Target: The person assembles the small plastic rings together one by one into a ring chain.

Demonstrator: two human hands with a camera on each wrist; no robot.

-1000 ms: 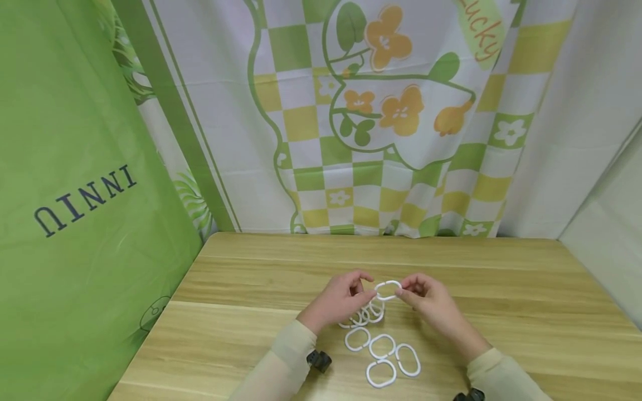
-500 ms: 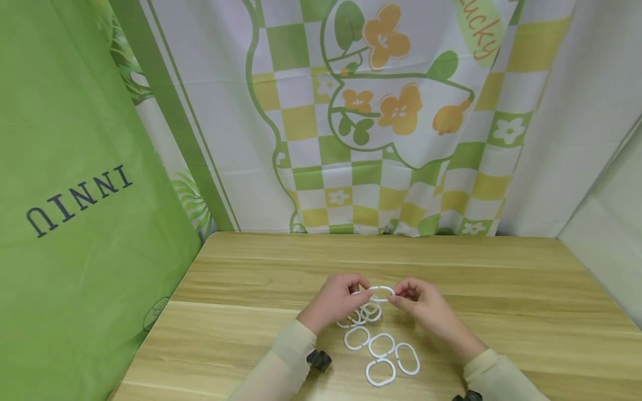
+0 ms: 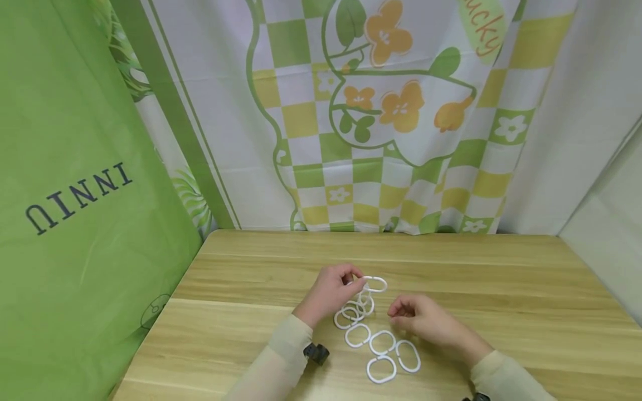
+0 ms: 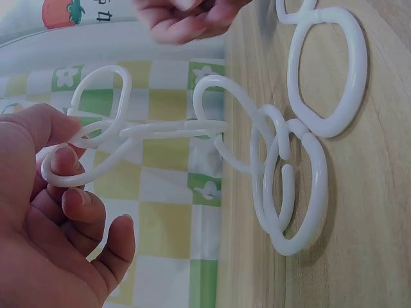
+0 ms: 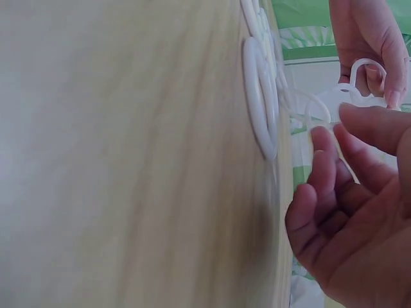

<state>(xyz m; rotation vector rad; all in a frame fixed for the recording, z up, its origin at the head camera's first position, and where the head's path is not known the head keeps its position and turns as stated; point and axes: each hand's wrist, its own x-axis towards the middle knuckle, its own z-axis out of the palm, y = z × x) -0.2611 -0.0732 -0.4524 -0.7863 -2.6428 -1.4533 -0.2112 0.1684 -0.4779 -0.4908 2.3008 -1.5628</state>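
My left hand (image 3: 326,295) pinches a chain of white oval plastic rings between thumb and fingers. One ring of it, the end ring (image 3: 385,284), sticks out to the right of the fingertips. From the fingers the chain droops to the table, where its lower rings (image 4: 321,186) lie overlapping. Small gaps show in several of the rings. To the right, my right hand (image 3: 433,323) hovers apart from the chain, fingers loosely curled, with nothing between them. Several loose rings, among them a front ring (image 3: 381,381) and a right ring (image 3: 418,359), lie flat between the wrists.
The wooden table (image 3: 526,289) reaches to a checked, flowered curtain (image 3: 361,172) at the back. A green cloth (image 3: 90,267) with lettering hangs along the left side. Both sleeves carry a black wrist camera, such as the left one (image 3: 316,353).
My right hand has let go of the end ring and drawn back right and toward me. The left hand has shifted slightly left and away with the chain. The loose rings stay put.
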